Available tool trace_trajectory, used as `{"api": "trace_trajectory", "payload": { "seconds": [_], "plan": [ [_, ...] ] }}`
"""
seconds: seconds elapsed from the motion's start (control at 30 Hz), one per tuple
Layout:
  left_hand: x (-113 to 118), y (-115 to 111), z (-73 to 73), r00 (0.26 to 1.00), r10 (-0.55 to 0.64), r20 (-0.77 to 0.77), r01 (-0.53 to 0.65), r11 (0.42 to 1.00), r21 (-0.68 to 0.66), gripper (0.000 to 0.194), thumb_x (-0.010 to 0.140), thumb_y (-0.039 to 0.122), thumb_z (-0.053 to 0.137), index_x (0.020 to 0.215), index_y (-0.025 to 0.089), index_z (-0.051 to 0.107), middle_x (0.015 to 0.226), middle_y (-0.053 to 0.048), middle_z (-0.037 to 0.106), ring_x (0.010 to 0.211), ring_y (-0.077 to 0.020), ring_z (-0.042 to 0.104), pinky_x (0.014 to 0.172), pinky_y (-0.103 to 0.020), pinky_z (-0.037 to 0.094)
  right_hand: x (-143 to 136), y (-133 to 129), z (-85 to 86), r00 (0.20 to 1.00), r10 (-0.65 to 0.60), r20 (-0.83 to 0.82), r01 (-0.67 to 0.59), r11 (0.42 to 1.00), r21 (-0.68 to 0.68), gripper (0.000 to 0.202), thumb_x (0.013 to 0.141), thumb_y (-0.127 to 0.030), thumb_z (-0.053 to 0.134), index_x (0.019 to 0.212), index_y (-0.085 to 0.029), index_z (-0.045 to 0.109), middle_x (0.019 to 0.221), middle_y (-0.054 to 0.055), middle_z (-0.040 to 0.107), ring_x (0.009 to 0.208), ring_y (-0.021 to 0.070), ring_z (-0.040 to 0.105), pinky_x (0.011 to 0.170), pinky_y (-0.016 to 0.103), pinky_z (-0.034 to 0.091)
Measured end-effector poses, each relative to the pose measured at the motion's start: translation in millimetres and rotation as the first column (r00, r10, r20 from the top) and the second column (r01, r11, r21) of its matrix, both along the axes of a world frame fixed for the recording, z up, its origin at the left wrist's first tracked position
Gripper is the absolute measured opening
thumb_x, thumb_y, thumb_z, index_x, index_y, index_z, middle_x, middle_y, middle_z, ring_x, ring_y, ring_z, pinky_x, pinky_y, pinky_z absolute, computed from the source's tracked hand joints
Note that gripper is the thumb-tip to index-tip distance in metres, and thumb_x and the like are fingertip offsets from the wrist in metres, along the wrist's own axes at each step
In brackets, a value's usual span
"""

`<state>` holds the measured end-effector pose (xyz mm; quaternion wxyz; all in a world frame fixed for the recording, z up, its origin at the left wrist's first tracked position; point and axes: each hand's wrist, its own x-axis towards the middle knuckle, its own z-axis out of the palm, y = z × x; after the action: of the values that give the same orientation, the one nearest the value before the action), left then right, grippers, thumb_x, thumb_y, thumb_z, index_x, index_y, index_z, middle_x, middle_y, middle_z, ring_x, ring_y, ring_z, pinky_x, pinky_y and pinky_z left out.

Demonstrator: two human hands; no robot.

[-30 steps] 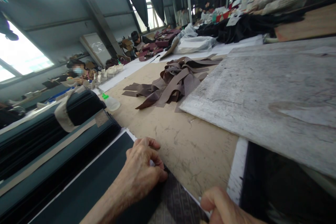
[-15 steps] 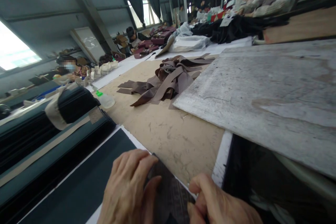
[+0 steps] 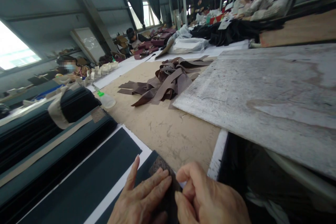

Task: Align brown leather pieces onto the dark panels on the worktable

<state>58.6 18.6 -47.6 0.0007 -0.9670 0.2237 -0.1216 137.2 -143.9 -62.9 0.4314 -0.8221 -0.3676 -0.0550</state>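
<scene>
Bottom centre of frame | left hand (image 3: pixel 143 199) fingers flat on patterned brown piece (image 3: pixel 160 168) | right hand (image 3: pixel 210 201) pinches its edge | press evenly, keep edges aligned.

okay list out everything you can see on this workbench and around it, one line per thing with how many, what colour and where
patterned piece: one, dark brown, near edge of bench, under both hands
dark sheets: a few, dark teal-black with white borders, lower left
rolled dark material: one bundle, black with a beige band, left
squeeze bottle: one, clear with green cap, lying beside the bundle
strap pile: one heap, brown, middle of the tan bench top
board: one, grey-white, scuffed, right
plastic bag: one, clear, far end
black fabric heap: one, far right
other people: several, seated at benches far left and far right
left hand: flat, fingers pressing on the patterned piece
right hand: grip curled at the piece's edge
</scene>
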Motion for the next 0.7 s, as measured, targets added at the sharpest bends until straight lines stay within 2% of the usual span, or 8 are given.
{"api": "trace_trajectory", "payload": {
  "seconds": [0.1,0.2,0.27,0.33,0.43,0.5,0.6,0.7],
  "plan": [
    [-3,1,-2.3,0.979,0.068,-0.191,-0.074,0.997,-0.027,0.055,0.080,0.022,0.047,0.132,0.011,0.031,0.127,-0.009,0.049,0.118,-0.0170,0.045,0.104,-0.046,-0.007,0,12,12.3,0.921,0.054,-0.386,-0.029,0.997,0.069,0.019,0.067,-0.010,0.042,0.081,-0.021,0.049,0.054,-0.007,0.052,0.043,0.0100,0.051,0.040,0.018,0.038],
    [-3,3,-6.6,0.957,0.086,-0.277,-0.124,0.984,-0.125,0.055,0.081,0.028,0.047,0.132,0.017,0.031,0.128,-0.010,0.049,0.116,-0.0231,0.047,0.100,-0.057,-0.002,4,10,13.7,0.816,0.084,-0.573,-0.011,0.992,0.130,0.012,0.067,-0.013,0.045,0.075,-0.020,0.051,0.054,-0.006,0.051,0.049,0.0098,0.052,0.045,0.016,0.040],
    [-2,5,-7.3,0.970,0.053,-0.238,-0.095,0.981,-0.167,0.052,0.080,0.031,0.050,0.129,0.017,0.036,0.123,-0.010,0.053,0.112,-0.0234,0.052,0.098,-0.058,-0.004,7,3,11.2,0.785,0.051,-0.617,0.017,0.994,0.105,0.009,0.068,-0.016,0.048,0.075,-0.020,0.051,0.055,-0.006,0.052,0.050,0.0097,0.052,0.046,0.017,0.040],
    [1,4,-4.8,0.988,0.042,-0.151,-0.063,0.989,-0.137,0.048,0.078,0.027,0.052,0.124,0.016,0.041,0.117,-0.010,0.057,0.108,-0.0198,0.055,0.100,-0.051,-0.011,9,-5,9.0,0.764,0.012,-0.645,0.035,0.998,0.060,0.007,0.070,-0.019,0.050,0.077,-0.019,0.051,0.056,-0.006,0.053,0.051,0.0099,0.052,0.046,0.017,0.039],
    [4,-1,1.3,1.000,0.020,0.010,-0.019,0.996,-0.084,0.041,0.076,0.025,0.054,0.115,0.012,0.046,0.107,-0.007,0.064,0.100,-0.0154,0.060,0.102,-0.040,-0.019,8,-10,8.7,0.774,-0.024,-0.633,0.041,0.999,0.012,0.006,0.071,-0.021,0.052,0.077,-0.020,0.052,0.056,-0.006,0.054,0.051,0.0102,0.053,0.048,0.018,0.040],
    [5,-6,3.0,0.995,0.010,0.102,0.000,0.995,-0.095,0.035,0.076,0.031,0.055,0.106,0.013,0.050,0.104,-0.008,0.065,0.100,-0.0161,0.060,0.104,-0.037,-0.019,8,-10,9.3,0.792,-0.033,-0.609,0.034,0.999,-0.009,0.005,0.071,-0.021,0.052,0.076,-0.020,0.052,0.058,-0.005,0.056,0.054,0.0106,0.055,0.051,0.018,0.041],
    [4,-17,0.6,0.982,0.102,0.158,-0.082,0.988,-0.130,0.025,0.078,0.042,0.055,0.088,0.019,0.054,0.108,-0.008,0.062,0.106,-0.0193,0.056,0.109,-0.041,-0.014,8,-8,7.8,0.804,-0.023,-0.594,0.018,1.000,-0.014,0.006,0.072,-0.021,0.049,0.077,-0.021,0.052,0.062,-0.005,0.058,0.057,0.0114,0.057,0.052,0.018,0.042],
    [3,-29,-2.8,0.963,0.211,0.168,-0.166,0.955,-0.248,0.010,0.079,0.032,0.054,0.081,0.022,0.055,0.098,-0.001,0.064,0.092,-0.0160,0.061,0.111,-0.043,-0.005,8,-9,3.4,0.816,0.017,-0.577,0.004,0.999,0.036,0.009,0.072,-0.022,0.047,0.079,-0.022,0.053,0.063,-0.005,0.058,0.057,0.0119,0.057,0.050,0.018,0.043]
  ]
}}
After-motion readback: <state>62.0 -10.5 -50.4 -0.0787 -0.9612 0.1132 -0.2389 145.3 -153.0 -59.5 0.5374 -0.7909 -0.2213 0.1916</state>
